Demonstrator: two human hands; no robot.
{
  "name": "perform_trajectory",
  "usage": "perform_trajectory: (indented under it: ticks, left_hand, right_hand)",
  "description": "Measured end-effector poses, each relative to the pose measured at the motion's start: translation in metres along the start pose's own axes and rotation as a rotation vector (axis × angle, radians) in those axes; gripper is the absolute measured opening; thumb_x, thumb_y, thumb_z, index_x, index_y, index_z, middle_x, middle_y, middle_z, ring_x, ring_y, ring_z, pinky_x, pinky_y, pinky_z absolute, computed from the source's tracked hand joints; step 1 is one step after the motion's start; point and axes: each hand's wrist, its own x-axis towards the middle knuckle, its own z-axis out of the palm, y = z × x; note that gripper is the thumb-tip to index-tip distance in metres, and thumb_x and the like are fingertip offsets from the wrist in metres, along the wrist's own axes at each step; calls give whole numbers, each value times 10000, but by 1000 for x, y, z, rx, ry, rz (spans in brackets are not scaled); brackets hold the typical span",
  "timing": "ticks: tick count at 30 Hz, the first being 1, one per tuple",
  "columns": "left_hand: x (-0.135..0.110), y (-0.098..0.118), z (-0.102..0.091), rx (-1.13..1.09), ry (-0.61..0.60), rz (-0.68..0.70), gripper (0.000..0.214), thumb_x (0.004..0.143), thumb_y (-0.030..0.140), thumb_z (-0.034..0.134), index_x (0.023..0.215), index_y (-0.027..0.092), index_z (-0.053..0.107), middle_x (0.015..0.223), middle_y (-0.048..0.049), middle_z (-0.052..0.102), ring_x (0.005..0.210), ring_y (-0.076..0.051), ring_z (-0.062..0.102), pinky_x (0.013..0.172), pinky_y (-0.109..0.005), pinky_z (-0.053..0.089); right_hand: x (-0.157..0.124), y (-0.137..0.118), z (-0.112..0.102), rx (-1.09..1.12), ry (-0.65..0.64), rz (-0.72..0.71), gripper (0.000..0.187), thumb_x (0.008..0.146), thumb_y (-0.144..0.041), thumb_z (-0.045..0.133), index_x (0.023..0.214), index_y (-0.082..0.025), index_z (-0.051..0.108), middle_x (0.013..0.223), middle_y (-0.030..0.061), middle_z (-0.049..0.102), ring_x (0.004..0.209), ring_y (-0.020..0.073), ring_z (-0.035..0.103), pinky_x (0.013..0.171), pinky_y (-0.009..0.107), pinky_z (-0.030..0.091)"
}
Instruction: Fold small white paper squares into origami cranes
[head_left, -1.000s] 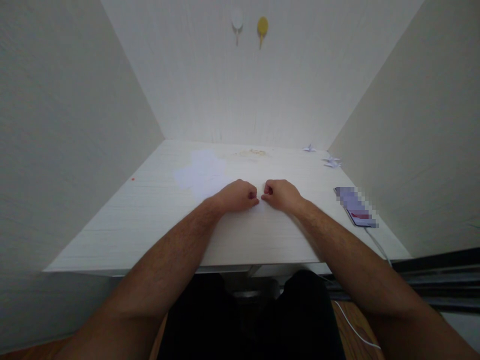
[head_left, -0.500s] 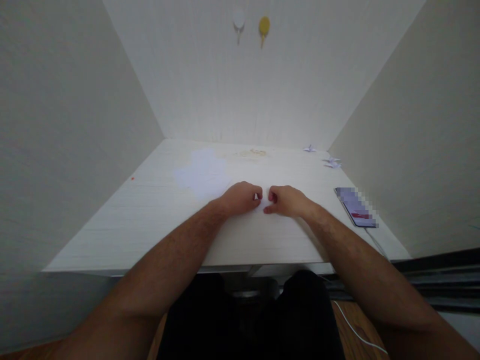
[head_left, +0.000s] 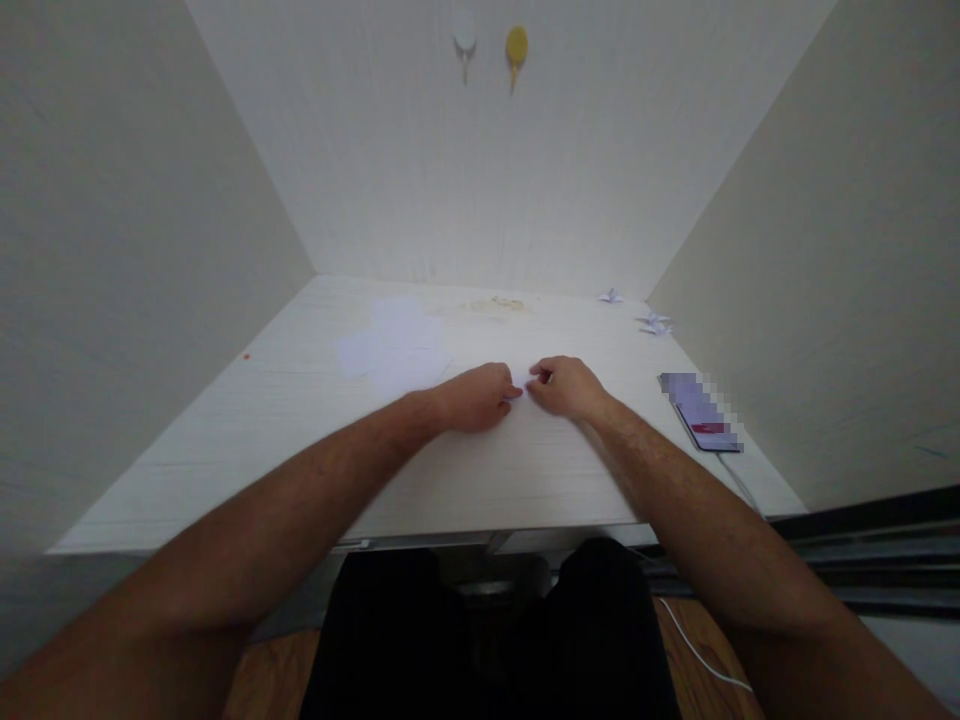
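Both of my hands rest close together on the white table (head_left: 262,440), near its middle. My left hand (head_left: 474,398) is curled into a loose fist, its fingertips pinched at the right. My right hand (head_left: 568,386) is also closed, thumb and fingers pinched toward the left. Their fingertips nearly touch over a small white paper (head_left: 519,379), which barely stands out from the tabletop. Most of the paper is hidden by the fingers.
A phone (head_left: 701,412) lies at the table's right edge with a white cable (head_left: 739,482) running off to the floor. Two small folded paper figures (head_left: 654,322) sit at the back right. Pale sheets (head_left: 394,345) lie left of centre. Walls close in on three sides.
Both hands have slid slightly away from me and their fingertips have come closer together. The view has shifted a little to the right and down.
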Motion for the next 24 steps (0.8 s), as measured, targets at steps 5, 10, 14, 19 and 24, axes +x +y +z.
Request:
perform_trajectory:
  ticks: [5, 10, 14, 19, 24]
  left_hand:
    - [-20, -3, -2, 145, -40, 46, 473, 920, 368, 464, 1361, 211, 534, 1372, -156, 533, 1232, -297, 486, 1019, -454, 374]
    - [-35, -9, 6, 123, -5, 30, 512, 957, 388, 419, 1430, 193, 431, 1455, -128, 488, 1327, -253, 433, 1105, -426, 303]
    - [-37, -12, 9, 126, 4, 30, 499, 965, 403, 408, 1427, 216, 441, 1552, -106, 369, 1418, -263, 327, 1142, -441, 247]
    - [-36, -12, 8, 118, -22, 33, 516, 972, 415, 384, 1449, 220, 408, 1544, -104, 385, 1401, -268, 356, 1138, -456, 247]
    - [-34, -11, 6, 116, -6, 29, 492, 958, 418, 415, 1405, 218, 465, 1516, -119, 416, 1373, -288, 381, 1128, -464, 259]
  right_hand:
    - [8, 1, 4, -4, 4, -41, 293, 788, -348, 693, 1053, -237, 750, 966, 50, 739, 856, 181, 655, 770, 283, 482]
    - [10, -1, 5, 13, 20, -78, 205, 768, -289, 683, 953, -244, 758, 916, 25, 741, 835, 173, 647, 739, 277, 463]
    - [8, -1, 11, 107, 70, -34, 170, 748, -241, 670, 905, -236, 735, 849, 2, 729, 742, 140, 623, 668, 250, 444]
    - [7, -3, 19, 178, 123, -14, 123, 732, -196, 646, 841, -214, 698, 769, -8, 702, 678, 128, 597, 617, 239, 425]
    - [4, -6, 21, 190, 136, -8, 133, 770, -222, 635, 879, -207, 710, 785, 3, 708, 698, 135, 607, 645, 247, 432]
